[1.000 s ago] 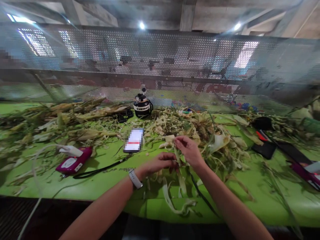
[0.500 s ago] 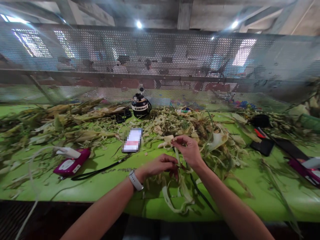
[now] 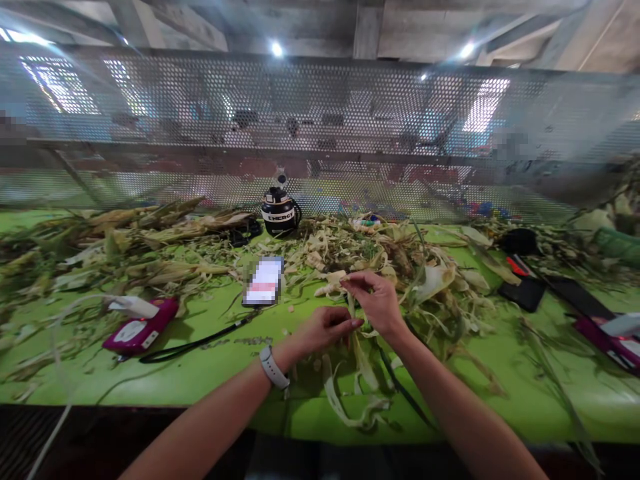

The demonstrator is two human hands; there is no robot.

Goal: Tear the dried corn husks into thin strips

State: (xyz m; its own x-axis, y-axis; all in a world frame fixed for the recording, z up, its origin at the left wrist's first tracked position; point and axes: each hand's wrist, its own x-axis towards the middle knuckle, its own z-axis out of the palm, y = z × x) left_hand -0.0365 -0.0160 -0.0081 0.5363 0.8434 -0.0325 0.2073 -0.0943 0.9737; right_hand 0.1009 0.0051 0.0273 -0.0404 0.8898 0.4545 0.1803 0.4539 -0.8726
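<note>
1. A pale husk strip (image 3: 351, 307) is being held just below and right of the frame's centre.
2. Its upper end is being pinched by the right hand (image 3: 377, 300).
3. Lower, it is being pinched by the left hand (image 3: 323, 330).
4. A phone (image 3: 265, 281) is being supported by the green table (image 3: 185, 380), left of centre.

Over a second, it's mostly the left hand (image 3: 320, 330) that has altered. Half a second ago its lower fingers dangled apart below the index finger; now they are drawn in, largely out of sight, and the fingertips point farther right across the husk strip (image 3: 367, 367). The watch (image 3: 273, 368) has come slightly lower in the person's view. Their head has turned a little rightward, so the phone (image 3: 265, 280), bottle (image 3: 279, 217) and purple device (image 3: 123, 343) appear farther left than before.
</note>
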